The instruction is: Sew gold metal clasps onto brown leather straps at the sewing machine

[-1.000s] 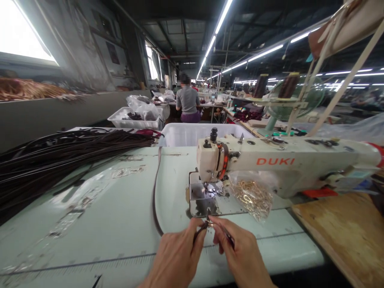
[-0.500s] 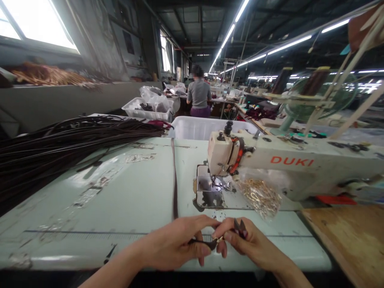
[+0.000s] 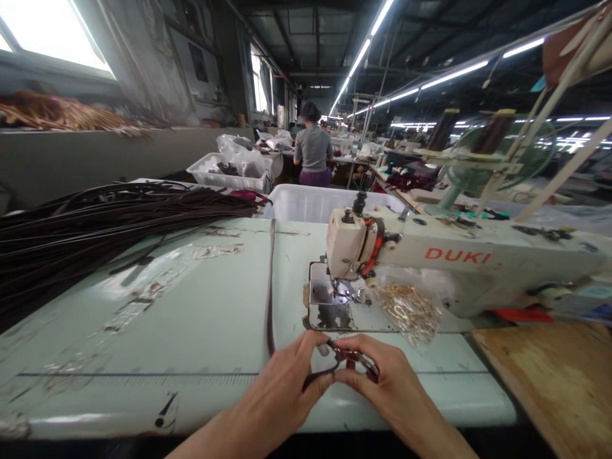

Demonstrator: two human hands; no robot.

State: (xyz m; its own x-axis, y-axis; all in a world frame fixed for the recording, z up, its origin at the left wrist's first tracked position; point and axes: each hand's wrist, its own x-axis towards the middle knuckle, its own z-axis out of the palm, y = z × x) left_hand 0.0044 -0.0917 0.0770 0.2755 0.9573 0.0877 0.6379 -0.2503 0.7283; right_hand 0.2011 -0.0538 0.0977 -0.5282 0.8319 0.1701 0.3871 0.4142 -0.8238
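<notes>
A narrow dark strap [image 3: 270,293] runs down the pale green table to my left hand [image 3: 280,386]. That hand is closed, its thumb and fingers pinching the strap's end, which curves into a small loop. At the loop is a small gold metal fitting [image 3: 345,352], partly hidden by fingers. My right hand [image 3: 394,382] is closed with its thumb and fingertips at the fitting and loop, touching my left fingertips. Small snips [image 3: 369,366] lie inside the right hand, mostly covered. Just beyond the hands stands the sewing machine [image 3: 349,245], its needle area lit.
A clear bag of gold metal fittings [image 3: 411,312] lies beneath the machine arm. A thick bundle of dark straps [image 3: 95,220] covers the table's left. Behind are a white bin [image 3: 329,199] and a seated person [image 3: 313,146]. A wooden board [image 3: 549,376] adjoins at right.
My hands have turned and drawn together, and the strap end now bends in an upright loop between them. The snips' points, which stuck up from my right hand, have tipped down into it.
</notes>
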